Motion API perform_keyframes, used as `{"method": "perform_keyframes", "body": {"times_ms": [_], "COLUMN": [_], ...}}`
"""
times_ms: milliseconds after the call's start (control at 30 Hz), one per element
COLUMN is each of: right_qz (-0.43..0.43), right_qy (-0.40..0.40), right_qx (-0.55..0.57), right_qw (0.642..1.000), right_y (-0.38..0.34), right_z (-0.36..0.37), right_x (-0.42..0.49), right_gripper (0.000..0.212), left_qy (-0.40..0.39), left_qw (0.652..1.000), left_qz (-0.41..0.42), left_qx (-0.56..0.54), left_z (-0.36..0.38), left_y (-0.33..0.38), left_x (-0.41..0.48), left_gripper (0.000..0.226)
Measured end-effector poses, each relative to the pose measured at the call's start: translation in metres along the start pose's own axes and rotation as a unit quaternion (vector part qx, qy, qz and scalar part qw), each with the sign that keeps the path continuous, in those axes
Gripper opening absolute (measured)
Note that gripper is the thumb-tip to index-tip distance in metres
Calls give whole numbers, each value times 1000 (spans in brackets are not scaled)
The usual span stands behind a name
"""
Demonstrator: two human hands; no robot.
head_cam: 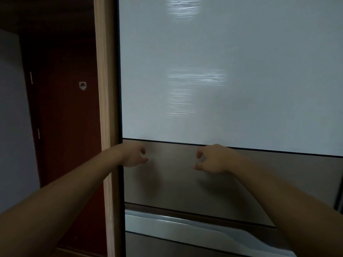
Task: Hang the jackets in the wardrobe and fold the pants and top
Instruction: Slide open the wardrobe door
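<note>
A wardrobe sliding door fills most of the view, with a frosted white upper panel (232, 71) over a grey-brown lower panel (174, 182). Both my arms reach forward to the lower panel just under the dark dividing line. My left hand (134, 154) is near the door's left edge, fingers loosely curled, holding nothing. My right hand (211, 159) is a little to the right, fingers also loosely curled against or just off the panel; contact cannot be made out. No jackets, pants or top are in view.
A light wooden wardrobe frame post (105, 108) runs vertically left of the door. Beyond it is a dark red-brown door (68, 117) and a grey wall (13, 117). A silver handle rail (194, 227) crosses the door lower down.
</note>
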State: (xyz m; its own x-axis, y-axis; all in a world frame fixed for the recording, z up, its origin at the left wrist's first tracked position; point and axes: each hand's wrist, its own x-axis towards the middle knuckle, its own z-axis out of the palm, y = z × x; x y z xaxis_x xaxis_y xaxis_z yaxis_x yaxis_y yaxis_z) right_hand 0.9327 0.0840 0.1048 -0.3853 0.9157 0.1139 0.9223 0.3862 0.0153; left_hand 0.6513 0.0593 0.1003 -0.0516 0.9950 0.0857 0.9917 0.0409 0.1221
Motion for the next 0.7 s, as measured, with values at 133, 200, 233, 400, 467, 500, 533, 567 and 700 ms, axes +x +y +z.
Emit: {"method": "perform_keyframes", "body": {"times_ms": [133, 200, 233, 400, 467, 500, 533, 567, 700], "right_qz": [-37, -88, -117, -117, -77, -63, -56, -54, -52], "right_qy": [94, 161, 189, 183, 160, 154, 152, 153, 147], "right_qx": [-49, -109, -143, -264, -269, -270, -272, -276, -289], "right_qw": [994, 977, 965, 940, 947, 948, 949, 948, 944], "right_y": [-13, -23, -27, -33, -22, -16, -9, -4, 5], "right_z": [12, 20, 25, 59, 71, 75, 79, 82, 86], "right_x": [7, 12, 16, 46, 56, 59, 60, 61, 63], "right_gripper": [48, 53, 57, 99, 105, 108, 110, 111, 112], "left_qy": [36, 91, 114, 119, 102, 102, 102, 98, 133], "left_qw": [999, 992, 987, 957, 945, 938, 931, 925, 922], "left_qz": [-17, -8, -10, -72, -72, -72, -73, -76, -91], "left_qx": [-31, -83, -109, -255, -302, -323, -344, -358, -352], "left_z": [17, 28, 34, 59, 66, 71, 74, 76, 81], "left_y": [-17, -31, -38, -61, -69, -75, -78, -78, -67], "left_x": [1, 5, 7, 17, 24, 30, 36, 39, 46], "left_gripper": [53, 51, 56, 93, 107, 111, 112, 108, 97]}}
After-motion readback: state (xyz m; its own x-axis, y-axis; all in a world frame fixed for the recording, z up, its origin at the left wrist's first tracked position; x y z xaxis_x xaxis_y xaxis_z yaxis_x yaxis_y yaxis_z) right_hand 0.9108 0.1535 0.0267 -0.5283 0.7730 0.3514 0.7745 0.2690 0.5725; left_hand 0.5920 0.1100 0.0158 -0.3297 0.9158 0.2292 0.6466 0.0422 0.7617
